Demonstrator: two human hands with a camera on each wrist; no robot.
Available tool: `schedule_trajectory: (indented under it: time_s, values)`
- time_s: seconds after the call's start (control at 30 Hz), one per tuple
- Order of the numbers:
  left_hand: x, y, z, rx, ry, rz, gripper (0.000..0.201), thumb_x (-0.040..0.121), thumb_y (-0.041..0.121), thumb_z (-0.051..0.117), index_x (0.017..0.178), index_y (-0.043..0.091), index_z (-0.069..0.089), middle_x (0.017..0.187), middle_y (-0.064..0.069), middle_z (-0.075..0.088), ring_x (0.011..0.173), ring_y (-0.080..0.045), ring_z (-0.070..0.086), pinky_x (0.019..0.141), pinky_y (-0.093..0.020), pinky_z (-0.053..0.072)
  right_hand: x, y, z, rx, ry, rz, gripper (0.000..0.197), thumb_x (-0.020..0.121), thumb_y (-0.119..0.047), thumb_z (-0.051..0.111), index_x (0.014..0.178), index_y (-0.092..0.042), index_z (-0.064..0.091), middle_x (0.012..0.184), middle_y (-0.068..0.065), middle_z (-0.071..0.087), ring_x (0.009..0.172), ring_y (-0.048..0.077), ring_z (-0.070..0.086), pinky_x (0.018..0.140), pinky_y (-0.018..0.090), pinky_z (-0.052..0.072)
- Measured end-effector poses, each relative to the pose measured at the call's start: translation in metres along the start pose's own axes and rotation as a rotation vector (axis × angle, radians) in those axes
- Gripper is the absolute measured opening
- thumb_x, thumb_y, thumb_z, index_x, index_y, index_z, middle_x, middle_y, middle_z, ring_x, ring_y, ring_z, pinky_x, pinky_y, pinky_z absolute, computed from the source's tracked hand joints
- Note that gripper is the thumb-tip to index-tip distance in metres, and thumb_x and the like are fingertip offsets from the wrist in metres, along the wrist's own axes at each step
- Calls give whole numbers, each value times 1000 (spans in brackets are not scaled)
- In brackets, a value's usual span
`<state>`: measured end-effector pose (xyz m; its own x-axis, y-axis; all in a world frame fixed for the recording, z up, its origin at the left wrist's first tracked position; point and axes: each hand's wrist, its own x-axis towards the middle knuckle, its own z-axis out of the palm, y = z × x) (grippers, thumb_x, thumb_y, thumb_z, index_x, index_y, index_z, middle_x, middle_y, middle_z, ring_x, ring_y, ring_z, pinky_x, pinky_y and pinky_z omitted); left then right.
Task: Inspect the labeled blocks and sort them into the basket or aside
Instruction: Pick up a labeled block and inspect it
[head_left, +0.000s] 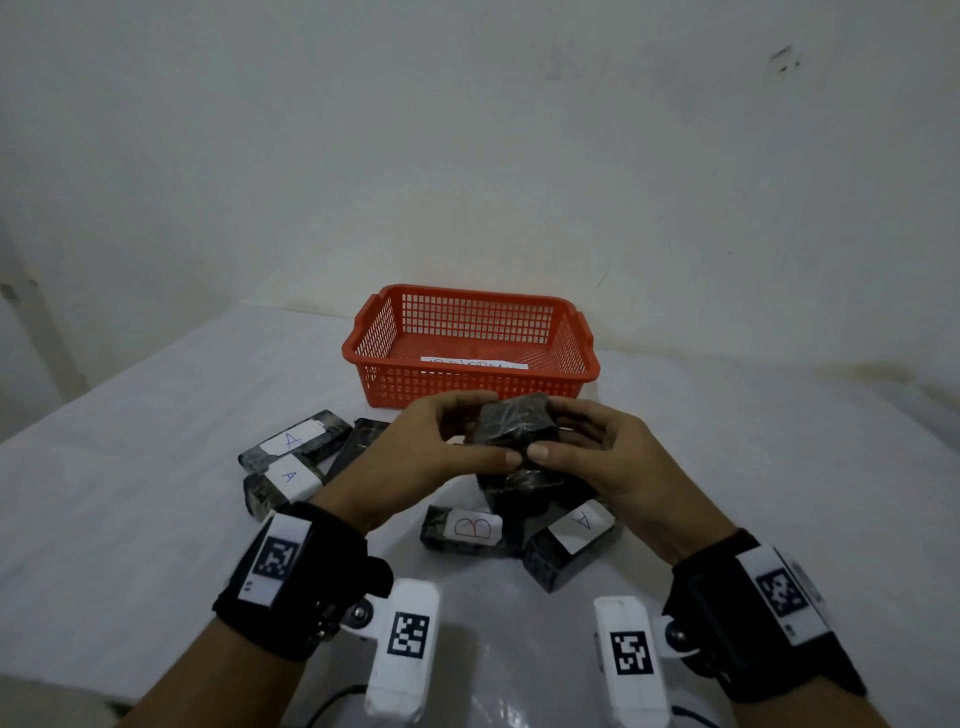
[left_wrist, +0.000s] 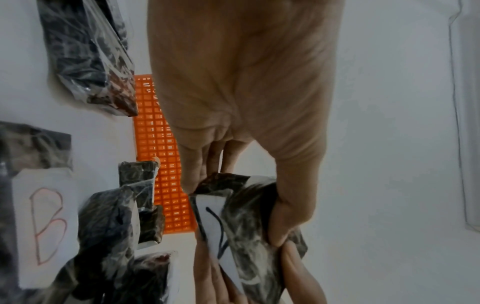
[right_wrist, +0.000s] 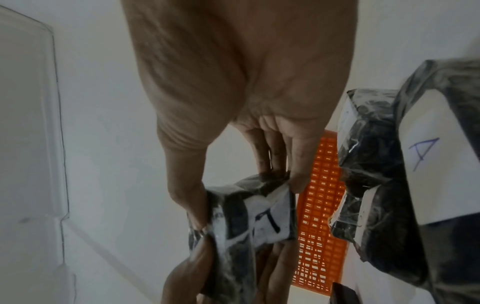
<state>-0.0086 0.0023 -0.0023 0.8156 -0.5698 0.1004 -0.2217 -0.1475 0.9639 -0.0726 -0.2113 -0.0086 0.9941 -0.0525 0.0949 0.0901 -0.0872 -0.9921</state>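
A white table (head_left: 156, 467) fills the lower half of the head view, its far edge running from 9 o'clock up toward 12. A pale wall (head_left: 467, 130) rises behind it, with a small dark scuff (head_left: 783, 56) at about 1 o'clock. A dark cable (head_left: 332, 701) curls near the table's near edge at 6 o'clock. Black wrist straps (head_left: 291, 582) carry white marker tags (head_left: 410, 634) printed with black square codes.

basket (head_left: 470, 387) open-topped beyond the hands, blocks (head_left: 462, 530) cluttering table (head_left: 130, 467) beneath, bare cloth either side
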Motion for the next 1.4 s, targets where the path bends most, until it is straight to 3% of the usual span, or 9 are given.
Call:
schedule_trajectory:
  time_s: [0.17, 0.3, 0.4, 0.5, 0.73, 0.87, 1.07, 1.23, 1.4]
  values:
    - [5, -4, 1, 36, 68, 59, 83, 68, 12, 92, 138, 26, 51, 130, 10, 64, 124, -2, 59, 106, -33, 53, 2, -7, 7, 50, -63, 77, 48, 86, -46, 77, 126, -19, 70, 117, 4, 78, 108, 21, 76, 98, 39, 60]
    - [4, -5, 4, -25, -10, 76, 97, 63, 23, 94, 144, 33, 43, 137, 11, 57, 126, -4, 58, 102, -31, 55, 7, -7, 9, 63, 62, 109, 40, 93, -25, 74, 129, -10, 67, 112, 10, 80, 98, 26, 79, 88, 40, 63]
    - [5, 1, 8, -114, 55, 56, 72, 77, 44, 80, 141, 32, 49, 130, 9, 63, 112, -10, 69, 84, -27, 61, 7, -5, 9, 44, 102, 36, 45, 88, -10, 78, 129, -20, 65, 116, 6, 78, 103, 27, 78, 92, 45, 62]
    - [10, 1, 8, -57, 226, 107, 34, 90, 21, 73, 122, 27, 63, 115, 11, 69, 101, -3, 70, 72, -13, 57, 4, -6, 10, -19, 102, -20, 57, 82, -4, 83, 127, -32, 65, 121, 4, 75, 111, 25, 75, 92, 50, 62]
    - [7, -4, 4, -94, 176, 254, 46, 82, -4, 76, 114, 25, 63, 112, 9, 73, 107, -5, 71, 82, -21, 59, 4, -11, 9, 42, 28, 145, 62, 74, -62, 79, 125, -28, 69, 123, 6, 75, 112, 26, 73, 105, 48, 54]
    - [3, 1, 5, -19, 114, 300, 49, 80, -7, 78, 120, 16, 61, 116, 8, 72, 111, -10, 70, 91, -25, 58, 1, -14, 10, 21, 16, 141, 41, 90, -47, 68, 114, -15, 78, 110, 8, 80, 111, 26, 74, 107, 48, 53]
    - [1, -2, 4, -10, -37, 87, 68, 77, 57, 74, 138, 38, 52, 133, 15, 65, 124, -3, 61, 108, -34, 48, -2, -10, 5, 70, 27, -15, 41, 82, -30, 80, 118, -11, 76, 115, 13, 78, 111, 31, 74, 108, 53, 53]
    - [5, -1, 9, -55, 83, 84, 36, 89, 25, 75, 124, 21, 66, 113, 2, 76, 105, -14, 73, 93, -33, 59, 4, -3, 3, 59, 8, -17, 65, 72, -35, 91, 130, -16, 69, 123, 10, 76, 114, 30, 74, 109, 54, 51]
    - [5, -5, 5, -97, 53, 115, 63, 73, 36, 85, 130, 30, 59, 124, 10, 71, 117, -5, 66, 97, -29, 55, -2, -3, 0, 103, -23, -25, 56, 80, -27, 87, 131, -15, 68, 125, 9, 75, 120, 28, 71, 114, 52, 47]
